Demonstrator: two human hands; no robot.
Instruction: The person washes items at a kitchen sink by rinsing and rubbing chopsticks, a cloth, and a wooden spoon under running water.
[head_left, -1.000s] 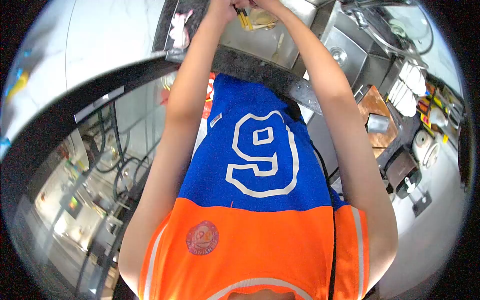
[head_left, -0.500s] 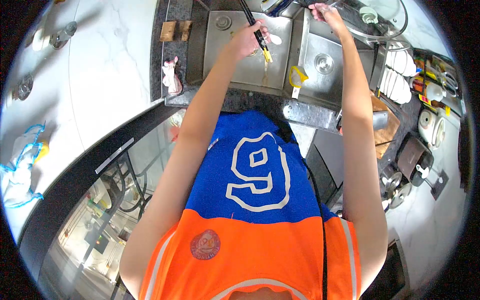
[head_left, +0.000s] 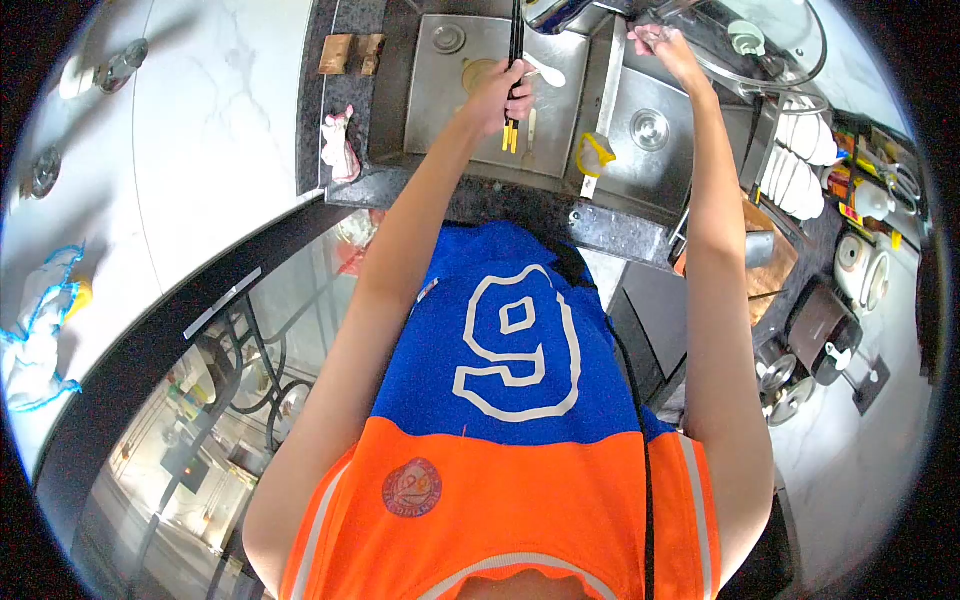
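Note:
My left hand is closed around black chopsticks with yellow ends, held over the left sink basin. A white spoon juts out beside its fingers. In the basin lie a round yellowish item and a thin light utensil. At the top right my right hand is near the faucet and above the right basin; its fingers are bent, and what they hold, if anything, is too small to make out.
A yellow-rimmed strainer sits on the divider between the basins. Left of the sink are a pink-white cloth and brown blocks. White dishes, a glass lid and a wooden board stand at the right.
Both hands were together over the left basin and have moved apart, the right one to the right. The chopsticks have swung from slanted to nearly upright in the view.

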